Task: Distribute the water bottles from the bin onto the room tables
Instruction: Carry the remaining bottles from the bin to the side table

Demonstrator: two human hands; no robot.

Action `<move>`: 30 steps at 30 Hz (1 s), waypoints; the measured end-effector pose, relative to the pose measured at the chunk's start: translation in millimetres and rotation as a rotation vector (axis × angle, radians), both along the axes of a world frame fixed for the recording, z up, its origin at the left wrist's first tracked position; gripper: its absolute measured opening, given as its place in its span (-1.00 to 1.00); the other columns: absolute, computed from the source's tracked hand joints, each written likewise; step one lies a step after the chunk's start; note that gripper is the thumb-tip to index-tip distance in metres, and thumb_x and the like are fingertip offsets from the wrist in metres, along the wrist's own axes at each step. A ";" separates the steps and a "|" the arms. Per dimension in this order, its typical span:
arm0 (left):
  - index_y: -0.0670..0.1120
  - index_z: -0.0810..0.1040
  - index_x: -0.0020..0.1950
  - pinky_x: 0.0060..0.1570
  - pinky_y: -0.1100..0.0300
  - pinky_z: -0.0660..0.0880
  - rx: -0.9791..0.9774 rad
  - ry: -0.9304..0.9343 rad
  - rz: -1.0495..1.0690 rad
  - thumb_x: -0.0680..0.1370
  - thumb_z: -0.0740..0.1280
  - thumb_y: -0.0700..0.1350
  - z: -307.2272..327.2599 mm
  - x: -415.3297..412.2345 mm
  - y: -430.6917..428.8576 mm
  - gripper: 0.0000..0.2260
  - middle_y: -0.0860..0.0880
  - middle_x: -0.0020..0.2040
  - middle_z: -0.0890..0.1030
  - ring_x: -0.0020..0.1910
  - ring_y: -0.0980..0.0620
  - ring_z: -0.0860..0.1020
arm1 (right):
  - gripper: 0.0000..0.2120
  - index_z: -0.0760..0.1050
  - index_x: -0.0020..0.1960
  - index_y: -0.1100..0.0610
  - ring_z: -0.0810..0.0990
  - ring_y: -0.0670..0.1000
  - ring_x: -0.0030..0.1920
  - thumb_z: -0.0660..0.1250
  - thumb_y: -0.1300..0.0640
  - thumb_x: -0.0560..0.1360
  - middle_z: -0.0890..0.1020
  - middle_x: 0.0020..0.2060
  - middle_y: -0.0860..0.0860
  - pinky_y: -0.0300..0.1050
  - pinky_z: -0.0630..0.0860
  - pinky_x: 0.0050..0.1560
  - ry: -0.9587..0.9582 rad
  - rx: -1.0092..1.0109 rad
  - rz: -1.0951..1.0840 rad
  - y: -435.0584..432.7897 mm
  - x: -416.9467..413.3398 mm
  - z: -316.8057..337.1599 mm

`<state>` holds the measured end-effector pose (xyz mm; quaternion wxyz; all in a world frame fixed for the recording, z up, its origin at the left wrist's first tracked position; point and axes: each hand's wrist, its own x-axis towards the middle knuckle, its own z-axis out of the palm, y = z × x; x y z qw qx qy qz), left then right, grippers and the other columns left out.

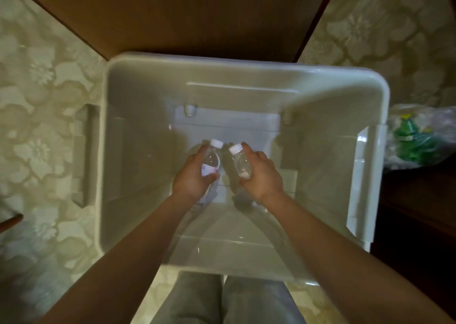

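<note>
In the middle of the frame, down inside the big white bin [222,60], the left hand [193,179] is curled tight round one bottle [211,160]. The right hand [262,173] is curled round the other bottle [241,162]. The bottles look smooth, so I think one could slip and drop back, or bump the bin wall when lifted.
</note>
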<state>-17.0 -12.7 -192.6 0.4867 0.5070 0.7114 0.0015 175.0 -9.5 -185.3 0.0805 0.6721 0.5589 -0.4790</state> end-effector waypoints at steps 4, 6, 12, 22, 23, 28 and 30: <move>0.07 0.18 0.57 0.40 -0.01 0.36 0.036 -0.122 0.216 0.44 0.51 -0.02 43.1 0.9 1.5 -0.22 0.01 0.50 0.35 0.44 0.01 0.37 | -0.12 0.15 0.57 -0.14 0.50 0.09 0.30 0.52 0.10 0.38 0.44 0.36 0.02 0.05 0.50 0.25 0.188 0.035 -0.262 6.4 -8.4 33.7; 0.05 0.21 0.56 0.36 0.04 0.38 0.058 -0.170 0.330 0.40 0.54 0.02 66.5 -1.9 1.3 -0.19 -0.01 0.46 0.40 0.41 0.00 0.40 | -0.12 0.26 0.53 -0.10 0.55 0.03 0.28 0.57 0.16 0.31 0.51 0.32 -0.03 0.08 0.53 0.26 0.302 0.040 -0.398 10.7 -9.8 54.8; 0.01 0.38 0.44 0.07 0.21 0.50 0.165 -0.201 0.467 0.43 0.53 0.00 135.0 -20.5 -9.3 -0.38 0.03 0.28 0.53 0.24 0.04 0.52 | -0.19 0.42 0.44 0.06 0.61 0.01 0.17 0.63 0.28 0.25 0.61 0.21 -0.02 -0.41 0.52 -0.23 0.503 0.011 -0.478 26.7 -19.3 115.6; 0.06 0.52 0.26 -0.07 0.27 0.56 0.308 -0.379 0.781 0.50 0.46 0.02 218.3 -69.5 -63.6 -0.65 0.01 0.11 0.66 0.07 0.09 0.63 | -0.53 0.53 0.30 -0.02 0.71 -0.01 -0.10 0.49 0.29 0.45 0.73 -0.02 0.02 -0.20 0.57 -0.26 0.772 -0.271 -0.311 26.5 -66.6 197.4; 0.09 0.50 0.25 -0.01 0.17 0.58 0.322 -0.407 0.813 0.48 0.47 0.08 224.4 -74.1 -71.1 -0.62 0.00 0.10 0.67 0.05 0.05 0.64 | -0.57 0.53 0.29 -0.03 0.71 -0.02 -0.12 0.47 0.27 0.47 0.73 -0.04 0.01 -0.22 0.55 -0.31 0.786 -0.290 -0.274 24.5 -73.9 206.2; -0.03 0.33 0.42 0.00 0.04 0.61 0.334 -0.487 1.001 0.48 0.44 0.17 249.5 -93.9 -114.5 -0.40 -0.07 0.14 0.65 0.02 0.00 0.68 | -0.64 0.54 0.26 -0.07 0.71 -0.01 -0.06 0.44 0.19 0.51 0.73 0.01 0.01 -0.14 0.59 -0.18 0.809 -0.335 -0.068 1.8 -118.2 240.5; -0.02 0.30 0.40 -0.11 0.21 0.57 0.315 -0.464 1.028 0.54 0.36 0.09 252.8 -95.6 -124.2 -0.50 -0.04 0.14 0.62 0.00 0.07 0.66 | -0.62 0.53 0.28 -0.06 0.71 0.03 0.00 0.45 0.16 0.50 0.72 0.05 0.03 -0.08 0.59 -0.06 0.806 -0.342 -0.006 -5.5 -128.1 247.1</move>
